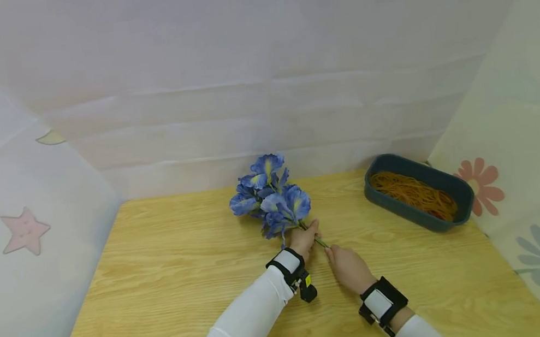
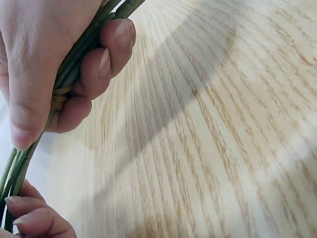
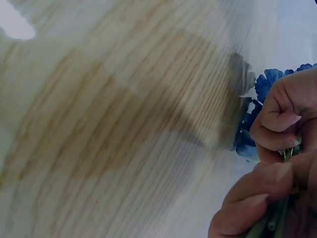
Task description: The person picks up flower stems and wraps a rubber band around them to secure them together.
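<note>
A bunch of blue artificial-looking irises (image 1: 273, 198) lies over the table with its blooms toward the back wall. My left hand (image 1: 304, 240) grips the green stems (image 2: 79, 62) just below the blooms, fingers curled round them. A tan rubber band (image 2: 60, 96) circles the stems at that hand's fingers. Farther down, my right hand (image 1: 351, 270) holds the lower stems between thumb and fingers. In the right wrist view the cut stem ends (image 3: 271, 225) show at the right fingers, and blue petals (image 3: 247, 134) appear beyond the left hand.
At the back right of the wooden table (image 1: 171, 266) stands a dark blue-green oblong box (image 1: 387, 205) with many tan rubber bands (image 1: 413, 194) inside. A pale cloth (image 1: 264, 108) hangs behind the table, and patterned cloths flank both sides.
</note>
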Demonstrator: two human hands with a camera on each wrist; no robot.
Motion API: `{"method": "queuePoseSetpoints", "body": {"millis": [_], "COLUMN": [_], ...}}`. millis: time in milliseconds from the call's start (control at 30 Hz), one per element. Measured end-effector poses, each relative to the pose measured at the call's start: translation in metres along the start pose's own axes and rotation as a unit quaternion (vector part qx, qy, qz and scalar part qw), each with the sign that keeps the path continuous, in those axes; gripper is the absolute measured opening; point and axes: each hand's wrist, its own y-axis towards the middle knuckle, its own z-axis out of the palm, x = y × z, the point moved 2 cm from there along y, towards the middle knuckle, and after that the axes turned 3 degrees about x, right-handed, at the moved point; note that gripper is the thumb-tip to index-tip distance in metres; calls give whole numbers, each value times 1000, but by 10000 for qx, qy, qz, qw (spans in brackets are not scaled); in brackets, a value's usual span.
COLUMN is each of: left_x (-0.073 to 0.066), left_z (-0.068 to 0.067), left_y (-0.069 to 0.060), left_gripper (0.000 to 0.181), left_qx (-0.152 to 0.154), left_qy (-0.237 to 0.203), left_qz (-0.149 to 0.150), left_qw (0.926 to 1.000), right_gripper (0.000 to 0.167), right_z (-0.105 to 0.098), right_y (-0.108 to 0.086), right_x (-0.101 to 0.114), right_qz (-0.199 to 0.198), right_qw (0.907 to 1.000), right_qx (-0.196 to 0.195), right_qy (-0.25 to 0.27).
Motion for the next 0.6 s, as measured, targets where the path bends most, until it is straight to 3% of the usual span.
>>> {"method": "queuePoseSetpoints", "body": {"millis": [333, 600], "left_x": [6, 12], "left_z": [-2, -3], "left_y": [2, 6], "left_gripper": [35, 35], "left_qx": [168, 324], "left_qy": [-243, -222], "left_qz": [-562, -621], "left_qw": [9980, 9973], "right_gripper": [32, 35], "right_z": [-5, -5], "right_y": [1, 2], "right_x": [-1, -1], "right_qz": [-14, 179], "right_qw": [9942, 9942], "right_qx": [-377, -251], "right_qy": [-1003, -1030]}}
